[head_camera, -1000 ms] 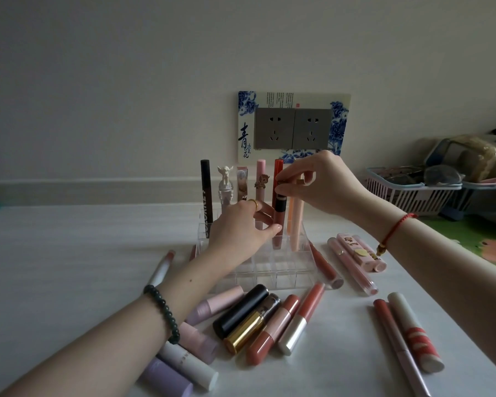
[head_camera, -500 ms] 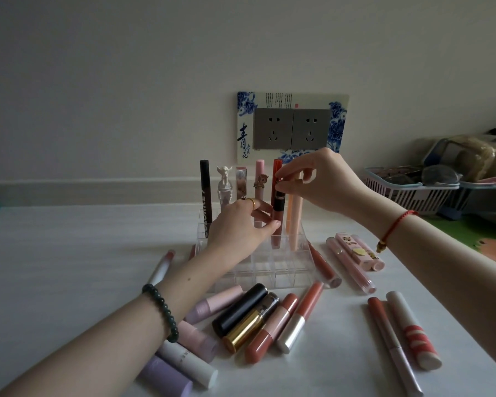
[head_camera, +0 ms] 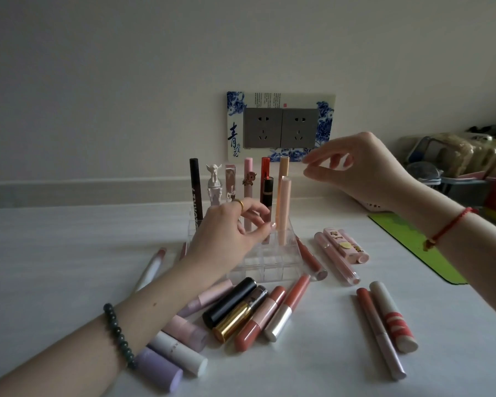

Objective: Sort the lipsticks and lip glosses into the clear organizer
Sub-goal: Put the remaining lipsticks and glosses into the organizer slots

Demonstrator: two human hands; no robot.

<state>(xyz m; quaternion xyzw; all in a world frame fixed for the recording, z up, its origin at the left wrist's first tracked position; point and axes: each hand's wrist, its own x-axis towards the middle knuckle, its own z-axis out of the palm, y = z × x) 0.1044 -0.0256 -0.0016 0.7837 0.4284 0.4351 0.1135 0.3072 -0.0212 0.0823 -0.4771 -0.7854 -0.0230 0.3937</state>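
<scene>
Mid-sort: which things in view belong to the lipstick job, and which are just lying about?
Job: clear organizer; upright tubes standing in it; loose tubes lying on the table around it; pink boxed lipstick.
Lying about: wall socket plate; green mat; white basket; bagged clutter at far right.

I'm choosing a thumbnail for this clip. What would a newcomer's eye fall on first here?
The row of upright tubes standing at the back of the clear organizer, mid-table, below a blue-and-white socket plate on the wall. The left hand rests at their bases while the right hand hovers empty just right of them. Loose lipsticks lie scattered in front.
</scene>
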